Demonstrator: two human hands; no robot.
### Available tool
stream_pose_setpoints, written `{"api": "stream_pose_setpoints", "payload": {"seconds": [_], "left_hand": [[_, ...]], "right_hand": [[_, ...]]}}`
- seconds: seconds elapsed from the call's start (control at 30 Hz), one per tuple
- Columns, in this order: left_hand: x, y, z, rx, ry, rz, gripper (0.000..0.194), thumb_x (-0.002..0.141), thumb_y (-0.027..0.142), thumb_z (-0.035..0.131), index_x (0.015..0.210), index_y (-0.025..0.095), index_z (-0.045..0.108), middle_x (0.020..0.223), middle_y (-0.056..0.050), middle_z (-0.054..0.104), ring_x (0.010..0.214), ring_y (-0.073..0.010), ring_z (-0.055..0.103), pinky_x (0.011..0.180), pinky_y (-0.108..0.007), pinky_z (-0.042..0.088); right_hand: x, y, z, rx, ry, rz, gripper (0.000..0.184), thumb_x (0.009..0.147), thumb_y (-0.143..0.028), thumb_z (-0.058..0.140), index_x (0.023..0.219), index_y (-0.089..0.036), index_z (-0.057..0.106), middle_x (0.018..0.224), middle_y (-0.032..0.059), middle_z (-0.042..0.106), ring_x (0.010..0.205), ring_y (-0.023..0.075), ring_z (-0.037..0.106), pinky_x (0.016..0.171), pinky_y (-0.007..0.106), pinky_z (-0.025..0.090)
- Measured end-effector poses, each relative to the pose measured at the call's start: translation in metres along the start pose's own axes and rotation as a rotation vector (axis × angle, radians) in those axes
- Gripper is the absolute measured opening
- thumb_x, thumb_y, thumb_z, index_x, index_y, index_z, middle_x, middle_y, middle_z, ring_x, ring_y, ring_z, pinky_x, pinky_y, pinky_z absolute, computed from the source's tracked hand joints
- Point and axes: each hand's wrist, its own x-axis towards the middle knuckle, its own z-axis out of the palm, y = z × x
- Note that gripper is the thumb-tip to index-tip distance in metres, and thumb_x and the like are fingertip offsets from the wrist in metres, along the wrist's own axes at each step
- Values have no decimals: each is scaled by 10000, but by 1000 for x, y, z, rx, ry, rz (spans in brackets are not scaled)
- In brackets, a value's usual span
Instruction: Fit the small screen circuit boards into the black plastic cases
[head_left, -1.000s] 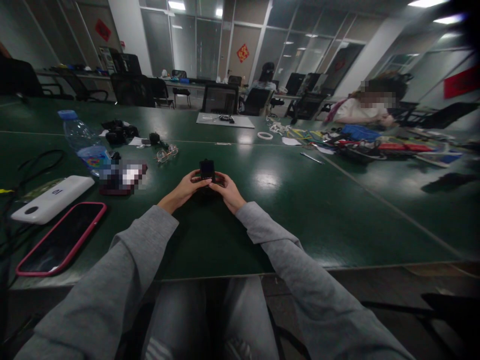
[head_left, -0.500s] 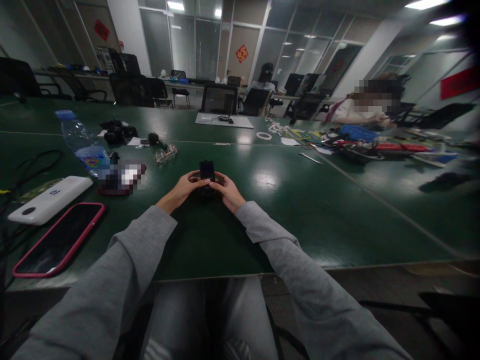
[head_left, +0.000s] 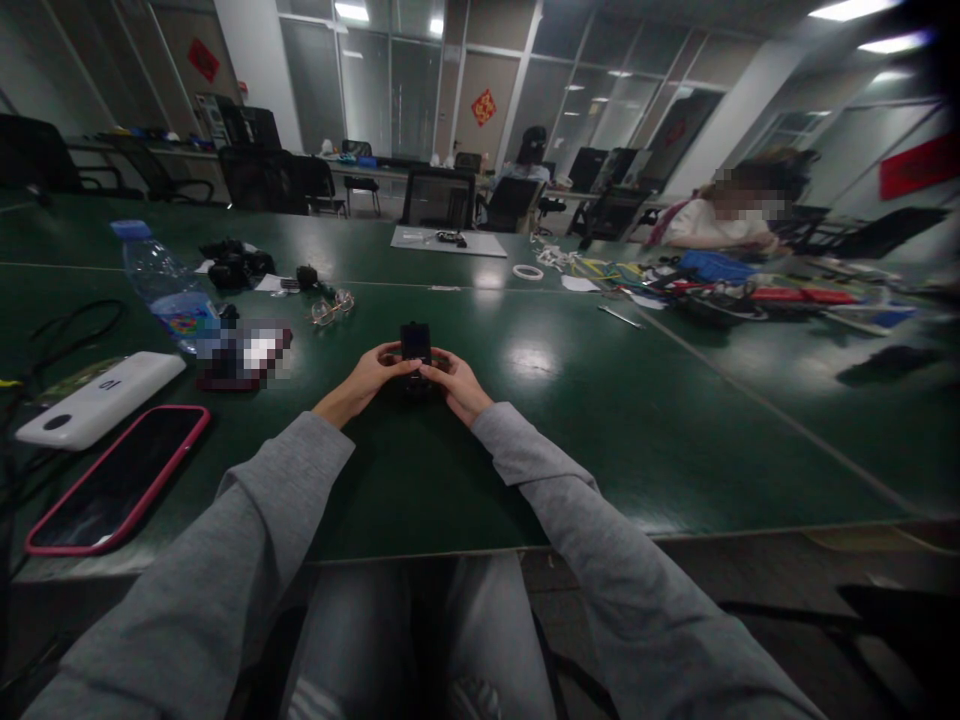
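Observation:
A small black device with a dark square screen (head_left: 415, 340) stands upright on the green table (head_left: 420, 480); its exact kind I cannot make out. My left hand (head_left: 373, 375) grips its left side, with the thumb on the front below the screen. From the right, my right hand (head_left: 459, 384) holds it the same way, the two thumb tips nearly meeting. The other fingers curl behind the device and are partly hidden. Both forearms rest toward the table's front edge in grey sleeves.
At left lie a red-edged phone (head_left: 124, 480), a white power bank (head_left: 101, 400) and a water bottle (head_left: 169, 290). Glasses (head_left: 332, 307) sit beyond my left hand. Cables and tools (head_left: 720, 285) heap at the right, before a seated person (head_left: 712, 220). A white board (head_left: 448, 241) lies farther back.
Almost nothing differs. The black device and my thumbs have shifted very slightly to the right; both hands keep their hold.

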Motion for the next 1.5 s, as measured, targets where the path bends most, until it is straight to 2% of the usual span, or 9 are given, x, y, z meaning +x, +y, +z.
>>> {"api": "stream_pose_setpoints", "payload": {"seconds": [0.17,0.27,0.47,0.6,0.73,0.83,1.13,1.4,1.5], "left_hand": [[1,3,6,40,-3,0,636,758,442,752,1267,127,537,1152,-143,635,1023,-214,618,954,-387,467],[6,1,2,141,126,27,580,863,565,575,1249,134,522,1236,-156,601,1057,-220,604,949,-387,475],[13,-5,-9,392,203,85,517,909,569,484,1234,172,546,1296,-138,582,1176,-243,549,992,-382,443],[11,-5,-8,425,184,99,508,925,557,453,1236,168,552,1303,-130,581,1196,-235,535,1013,-382,424],[13,-7,-10,433,187,100,510,931,547,443,1249,164,550,1315,-137,569,1183,-232,538,999,-379,428],[16,-9,-13,445,191,99,497,942,527,428,1246,155,555,1296,-147,572,1151,-229,551,978,-375,438],[18,-8,-14,387,143,115,350,977,354,376,1151,153,604,1154,-107,641,1013,-185,598,922,-346,466],[19,-10,-15,342,153,134,339,981,344,365,1093,151,620,1102,-98,652,947,-169,601,877,-325,475],[18,-9,-15,349,177,118,401,987,413,345,1105,148,622,1064,-100,655,909,-173,598,852,-324,473]], "right_hand": [[2,2,-2,-160,50,-32,606,649,-389,810,1154,-192,540,962,37,658,922,175,647,943,378,507],[3,3,-2,-249,73,-28,587,688,-414,777,1165,-200,512,930,31,655,866,174,653,851,356,532],[6,8,-5,-456,70,-31,470,766,-427,693,1138,-202,514,885,19,645,792,164,647,736,321,526],[5,8,-6,-697,39,-81,380,844,-439,599,1134,-197,555,906,35,647,842,179,630,815,366,516],[2,4,-5,-990,143,-167,330,866,-428,573,1107,-206,614,1042,80,615,1154,257,503,1011,444,420],[2,2,-6,-1128,167,-171,318,898,-429,522,1095,-202,625,1082,98,617,1179,291,455,1027,487,388],[-7,2,-1,-1123,108,-479,587,876,-448,576,1368,-156,445,1224,150,570,1140,262,551,1019,448,447],[-14,0,6,-1190,-8,-471,646,827,-347,615,1410,-152,419,1313,136,580,1163,268,597,1019,428,484],[-13,-26,4,-1031,180,-719,604,875,-369,573,1416,-174,389,1386,108,522,1234,220,554,1059,369,457]]}}
